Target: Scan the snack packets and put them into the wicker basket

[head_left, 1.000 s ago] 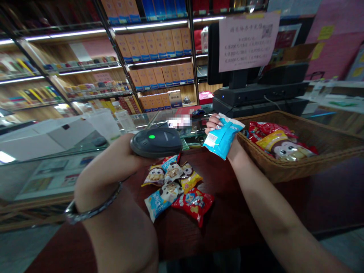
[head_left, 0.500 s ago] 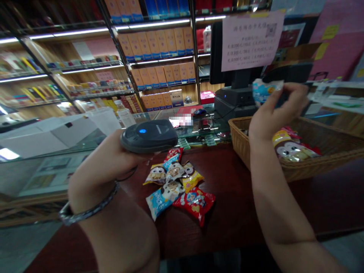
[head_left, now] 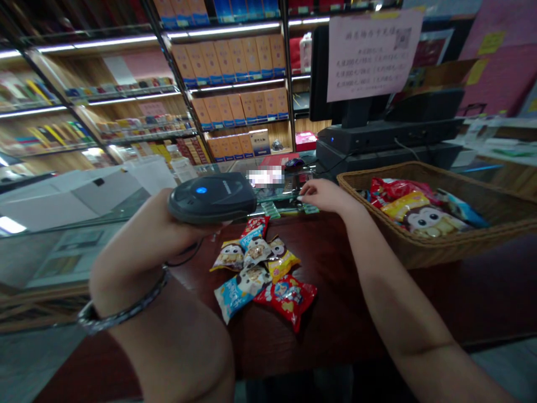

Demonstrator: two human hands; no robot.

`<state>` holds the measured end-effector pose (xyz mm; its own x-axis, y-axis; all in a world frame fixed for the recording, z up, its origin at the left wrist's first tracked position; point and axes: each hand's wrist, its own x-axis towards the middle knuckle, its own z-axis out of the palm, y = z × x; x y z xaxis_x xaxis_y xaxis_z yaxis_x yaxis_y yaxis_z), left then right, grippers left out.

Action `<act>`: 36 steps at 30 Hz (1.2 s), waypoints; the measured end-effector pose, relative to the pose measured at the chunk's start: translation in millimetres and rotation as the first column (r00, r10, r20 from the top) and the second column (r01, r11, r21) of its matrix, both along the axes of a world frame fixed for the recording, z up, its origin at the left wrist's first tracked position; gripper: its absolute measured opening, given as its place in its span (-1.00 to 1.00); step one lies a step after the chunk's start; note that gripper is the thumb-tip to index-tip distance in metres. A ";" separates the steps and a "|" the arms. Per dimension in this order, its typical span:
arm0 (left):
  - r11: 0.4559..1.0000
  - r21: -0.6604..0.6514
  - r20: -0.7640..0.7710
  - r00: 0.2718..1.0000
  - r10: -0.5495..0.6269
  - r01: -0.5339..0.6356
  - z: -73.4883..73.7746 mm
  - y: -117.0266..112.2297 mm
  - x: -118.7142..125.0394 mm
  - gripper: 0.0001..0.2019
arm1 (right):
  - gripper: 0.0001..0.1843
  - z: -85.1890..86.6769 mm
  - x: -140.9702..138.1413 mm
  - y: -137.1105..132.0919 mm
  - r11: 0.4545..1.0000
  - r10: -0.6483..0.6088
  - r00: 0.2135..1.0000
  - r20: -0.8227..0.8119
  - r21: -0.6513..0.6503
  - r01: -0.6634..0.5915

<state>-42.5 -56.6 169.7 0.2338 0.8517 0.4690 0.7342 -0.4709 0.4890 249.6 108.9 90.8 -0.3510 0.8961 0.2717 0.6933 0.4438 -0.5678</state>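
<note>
My left hand [head_left: 161, 232] grips a dark grey barcode scanner [head_left: 212, 197] with a blue light on top, held above the dark red counter [head_left: 335, 302]. Just beneath and beyond it lies a pile of several snack packets [head_left: 262, 274], red, yellow and light blue. My right hand [head_left: 325, 196] hovers over the counter's far edge, left of a wicker basket [head_left: 423, 246]; its fingers are loosely apart and hold nothing. A light blue packet [head_left: 464, 208] lies in the basket on top of red and yellow packets.
A black till with a monitor [head_left: 356, 73] carrying a pink paper notice stands behind the basket. A glass display case [head_left: 104, 224] runs along the left. Shelves of orange and blue boxes [head_left: 235, 73] fill the back wall.
My right hand carried the light blue packet up over the basket, let it go there, and came back left to the counter's far edge with nothing in it. The scanner's light went from green to blue.
</note>
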 end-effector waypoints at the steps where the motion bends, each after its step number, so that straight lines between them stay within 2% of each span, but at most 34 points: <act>1: 1.000 -0.010 -0.001 1.000 0.000 0.000 -0.1 0.6 -0.1 -0.75 | -0.73 -5.1 -12.3 -2.2 0.994 0.091 0.992 0.082 -0.070 -0.085; 3: 1.000 -0.029 0.007 1.000 0.004 -0.004 -0.7 1.9 -0.2 -0.78 | -0.68 -18.7 -39.0 -7.0 0.957 0.232 0.940 0.249 -0.233 -0.174; 5: 0.999 -0.044 0.014 1.000 0.004 -0.004 -1.5 2.5 0.1 -0.75 | -0.53 -35.0 -64.1 -11.9 0.914 0.328 0.857 0.397 -0.363 -0.182; 7: 0.999 -0.045 0.020 1.000 0.011 -0.010 -1.8 1.9 1.0 -0.71 | -0.36 -50.7 -83.8 -16.3 0.885 0.396 0.781 0.483 -0.428 -0.184; 9: 0.999 -0.033 0.041 0.999 0.017 -0.016 -1.7 0.7 2.0 -0.68 | -0.24 -62.5 -96.0 -19.4 0.868 0.428 0.748 0.507 -0.462 -0.183; 12: 1.000 -0.006 0.056 0.998 0.001 -0.001 -1.2 -0.7 2.3 -0.65 | -0.22 -68.7 -100.1 -20.6 0.846 0.432 0.756 0.492 -0.511 -0.152; 15: 1.000 -0.007 0.044 0.999 -0.002 0.003 -1.1 -1.3 1.5 -0.63 | -0.29 -64.3 -92.1 -17.0 0.826 0.448 0.760 0.471 -0.543 -0.150; 19: 1.000 0.009 0.055 0.998 0.017 -0.018 -0.6 -1.5 3.0 -0.64 | -0.39 -58.9 -74.5 -4.1 0.867 0.354 0.830 0.430 -0.485 -0.119; 22: 1.000 0.010 0.042 0.999 0.012 -0.013 -0.4 -0.8 4.8 -0.61 | -0.41 -62.2 -63.5 7.5 0.900 0.273 0.862 0.427 -0.429 -0.073; 24: 1.000 -0.004 0.039 0.999 0.011 -0.010 -0.7 -0.5 5.5 -0.63 | -0.26 -67.1 -60.3 11.1 0.908 0.248 0.876 0.413 -0.414 -0.062; 28: 1.000 0.008 0.067 0.998 0.018 -0.019 -1.0 -0.9 6.0 -0.71 | 0.47 -79.8 -67.7 5.2 0.903 0.302 0.864 0.402 -0.411 -0.124; 30: 1.000 0.012 0.063 0.998 0.021 -0.022 -0.7 -0.6 5.4 -0.68 | 0.61 -86.7 -74.6 1.5 0.907 0.323 0.838 0.439 -0.395 -0.142; 33: 1.000 -0.003 0.040 0.999 0.019 -0.019 0.3 0.0 4.8 -0.65 | 0.45 -94.0 -77.6 4.2 0.898 0.358 0.840 0.407 -0.397 -0.190; 36: 0.999 -0.003 0.030 0.999 0.034 -0.033 2.7 -1.3 7.4 -0.65 | 0.21 -94.4 -66.9 15.5 0.878 0.337 0.906 0.257 -0.433 -0.204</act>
<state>-35.2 -58.0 172.4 0.1911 0.8600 0.4732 0.7347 -0.4450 0.5121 182.8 124.3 -3.5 -0.6017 0.7606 -0.2440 0.7485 0.4302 -0.5047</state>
